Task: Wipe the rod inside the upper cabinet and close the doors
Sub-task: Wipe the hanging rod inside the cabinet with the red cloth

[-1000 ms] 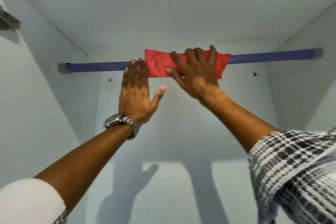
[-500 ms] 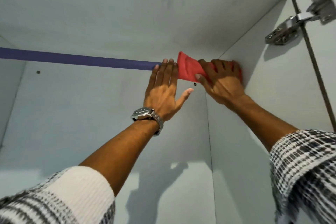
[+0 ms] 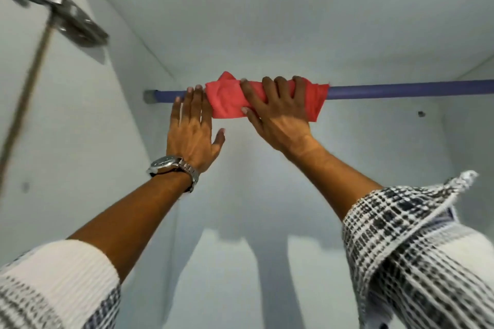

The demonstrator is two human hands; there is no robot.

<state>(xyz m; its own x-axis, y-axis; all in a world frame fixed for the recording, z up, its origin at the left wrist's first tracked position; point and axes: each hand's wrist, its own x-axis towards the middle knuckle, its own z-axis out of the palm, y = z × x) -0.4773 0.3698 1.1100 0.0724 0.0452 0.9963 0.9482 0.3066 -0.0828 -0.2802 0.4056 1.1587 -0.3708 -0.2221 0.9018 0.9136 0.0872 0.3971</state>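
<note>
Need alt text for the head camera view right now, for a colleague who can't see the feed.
A person's right hand grips a red cloth wrapped around a blue-purple horizontal rod inside a white upper cabinet, near the rod's left end. The left hand, a silver wristwatch below it, rests flat with its fingertips on the rod beside the cloth. A metal door hinge shows upper left.
</note>
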